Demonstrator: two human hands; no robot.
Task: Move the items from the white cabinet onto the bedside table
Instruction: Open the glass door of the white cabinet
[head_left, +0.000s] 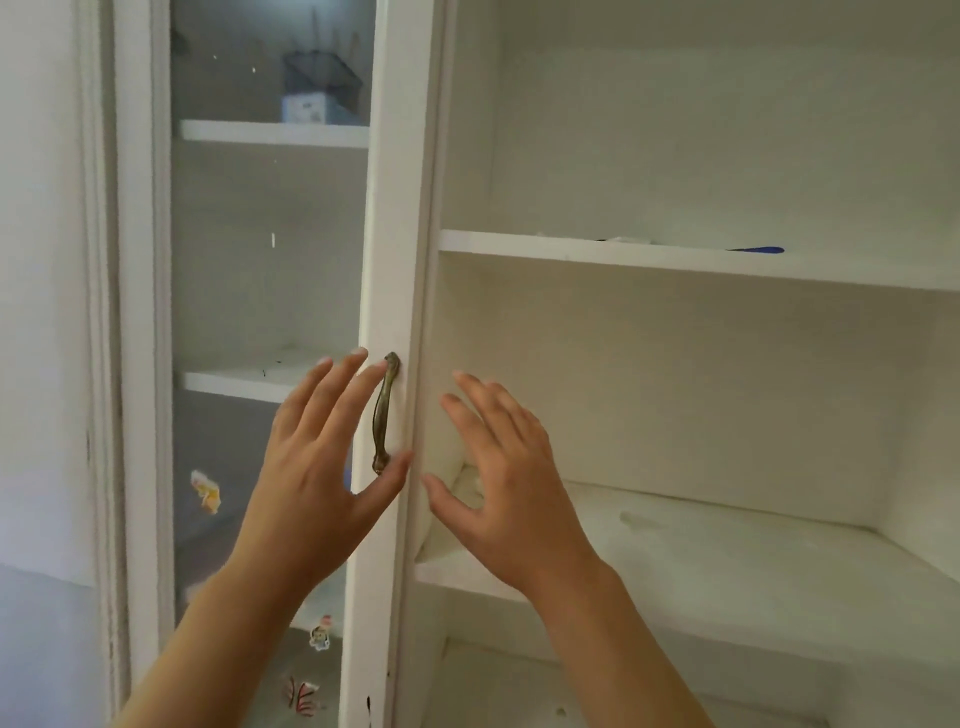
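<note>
The white cabinet (400, 218) fills the view, with a glass door on the left and open shelves on the right. My left hand (322, 467) is open, its fingers spread by the brass door handle (385, 413). My right hand (506, 488) is open too, raised before the open middle shelf (727, 571), holding nothing. On the upper shelf (675, 260) lie a blue flat object (761, 250) and something pale (623, 240), both seen only edge-on. Behind the glass, on the top left shelf, stands a dark basket on a blue-and-white box (317, 91).
Several small stickers (205, 491) are stuck on the glass door (270, 260). A plain wall (41, 260) lies to the left of the cabinet. A lower shelf (571, 691) shows at the bottom right.
</note>
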